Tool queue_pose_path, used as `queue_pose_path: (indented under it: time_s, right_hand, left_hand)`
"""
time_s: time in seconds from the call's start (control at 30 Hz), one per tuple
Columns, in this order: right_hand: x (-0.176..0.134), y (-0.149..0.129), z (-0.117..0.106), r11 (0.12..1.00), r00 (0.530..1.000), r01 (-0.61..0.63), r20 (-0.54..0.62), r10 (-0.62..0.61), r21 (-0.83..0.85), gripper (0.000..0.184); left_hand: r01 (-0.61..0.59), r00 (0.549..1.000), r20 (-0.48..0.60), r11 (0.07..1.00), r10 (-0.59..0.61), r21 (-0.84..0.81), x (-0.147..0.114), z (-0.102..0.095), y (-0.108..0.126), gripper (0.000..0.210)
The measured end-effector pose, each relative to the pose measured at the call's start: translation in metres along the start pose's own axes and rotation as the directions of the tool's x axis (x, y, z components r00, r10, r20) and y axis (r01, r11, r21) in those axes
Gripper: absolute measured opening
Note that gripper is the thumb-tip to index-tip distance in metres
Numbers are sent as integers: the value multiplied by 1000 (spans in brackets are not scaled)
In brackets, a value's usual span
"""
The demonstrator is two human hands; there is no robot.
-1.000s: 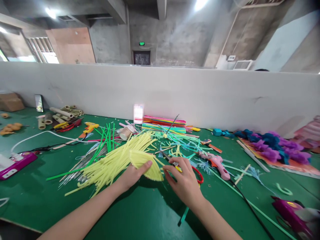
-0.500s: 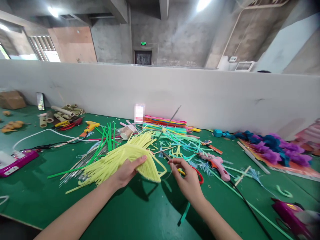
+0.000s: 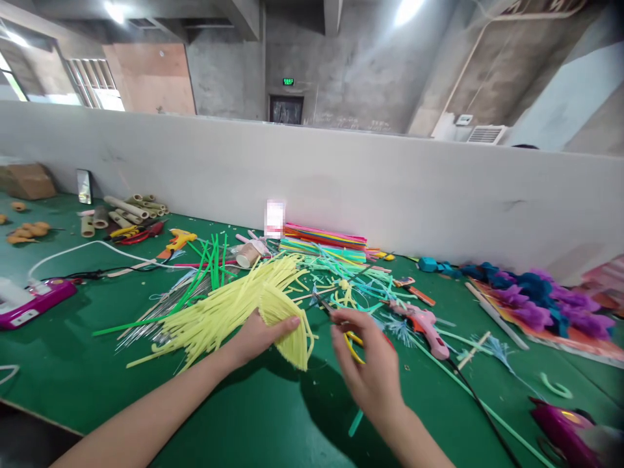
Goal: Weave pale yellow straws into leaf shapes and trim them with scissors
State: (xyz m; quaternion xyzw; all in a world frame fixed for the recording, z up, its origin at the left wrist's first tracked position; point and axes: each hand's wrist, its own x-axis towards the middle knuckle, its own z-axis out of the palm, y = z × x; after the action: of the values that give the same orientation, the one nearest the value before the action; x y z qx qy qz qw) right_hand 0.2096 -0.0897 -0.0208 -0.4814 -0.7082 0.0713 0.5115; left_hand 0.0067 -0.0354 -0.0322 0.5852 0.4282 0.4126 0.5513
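Observation:
My left hand (image 3: 266, 335) is closed around a fan-shaped bundle of yellow pipe cleaners (image 3: 287, 331), thumb on top and the folded ends pointing to the lower right. Right of it, my right hand (image 3: 368, 357) is raised over the table with thumb and fingers curled together; whatever thin thing they may hold cannot be made out. Scissors (image 3: 355, 348) with yellow and red handles lie beneath that hand, partly hidden by it. Beyond the left hand spreads a pile of loose yellow pipe cleaners (image 3: 214, 315). A small yellow bud (image 3: 344, 285) appears above the scissors.
Green pipe cleaners (image 3: 214, 260) and silvery wires (image 3: 146, 318) lie at left, near a yellow glue gun (image 3: 180, 239). A pink glue gun (image 3: 426, 331) with a black cord rests at right. Purple power strips (image 3: 43, 302) and blue and purple flowers (image 3: 536, 299) stand farther out.
The fan has turned in my left hand, its free ends now pointing lower. My right hand has moved slightly right and down. The yellow bud has shifted down and right. The view has shifted slightly.

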Motion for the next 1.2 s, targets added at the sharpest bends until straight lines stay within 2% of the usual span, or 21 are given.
queue_pose_path:
  time_s: [0.07,0.13,0.27,0.43,0.53,0.6,0.73,0.83,0.93,1.07,1.2]
  right_hand:
    - [-5,-6,14,999,981,-44,188,43,-1,29]
    - [-7,-9,24,995,964,-99,252,87,35,29]
    - [-5,-10,26,968,952,-231,228,204,98,25]
    - [-4,-10,21,968,963,-229,169,210,104,15]
    - [-4,-13,21,947,954,-269,186,237,175,15]
    - [-2,-16,22,885,924,-367,224,310,287,19]
    - [2,-21,21,676,835,-550,324,444,490,29]
    - [5,-24,19,574,784,-619,385,486,537,33]
    - [5,-28,16,499,754,-653,423,502,570,33]
    - [3,-34,14,429,721,-685,460,519,589,30]
    - [1,-36,14,353,700,-700,498,512,621,29]
  left_hand:
    - [-44,999,15,998,43,39,-1,3,-2,33]
    - [-77,997,20,993,75,84,-2,5,-4,31]
    - [-93,996,16,988,92,127,-6,7,-3,30]
    - [-102,995,21,981,100,163,-9,8,-1,32]
    - [-192,981,43,959,187,209,-8,9,1,28]
    - [-297,955,77,917,287,265,-8,8,2,24]
    - [-477,877,170,776,449,412,-7,3,1,20]
    - [-570,816,206,688,541,449,-8,1,-2,24]
    - [-636,762,242,623,600,455,-9,-1,-4,27]
    - [-660,736,255,584,627,472,-11,-2,-4,28]
    - [-639,758,250,612,602,465,-11,-2,-5,27]
